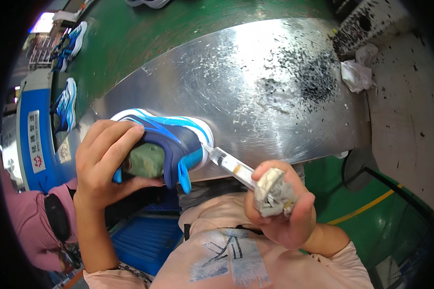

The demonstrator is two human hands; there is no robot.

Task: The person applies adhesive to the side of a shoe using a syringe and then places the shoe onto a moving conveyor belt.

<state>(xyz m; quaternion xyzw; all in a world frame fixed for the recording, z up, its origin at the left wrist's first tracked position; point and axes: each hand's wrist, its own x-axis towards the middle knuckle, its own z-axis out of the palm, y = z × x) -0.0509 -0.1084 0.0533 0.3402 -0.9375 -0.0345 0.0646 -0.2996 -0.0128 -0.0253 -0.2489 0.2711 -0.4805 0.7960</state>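
Observation:
A navy and blue sneaker (183, 140) with a white sole lies on its side at the edge of the metal tabletop (178, 72). Around its opening my left hand (101, 161) is closed, steadying the shoe. A green shoe last (147, 160) fills the shoe, and a bright blue pull tab (183, 177) hangs from the heel. In my right hand (289, 231) is a clear syringe (236, 168), its nozzle tip at the heel, where upper and sole meet. A greyish, crusted wad (274, 192) covers the syringe's plunger end, under my fingers.
Dark specks and residue (313, 79) cover the tabletop's right part. Crumpled white cloth (357, 74) lies by the right-hand wall. More sneakers (66, 106) stand at the left on a green surface (115, 53). A person in pink (38, 221) is at lower left, near a blue crate (144, 241).

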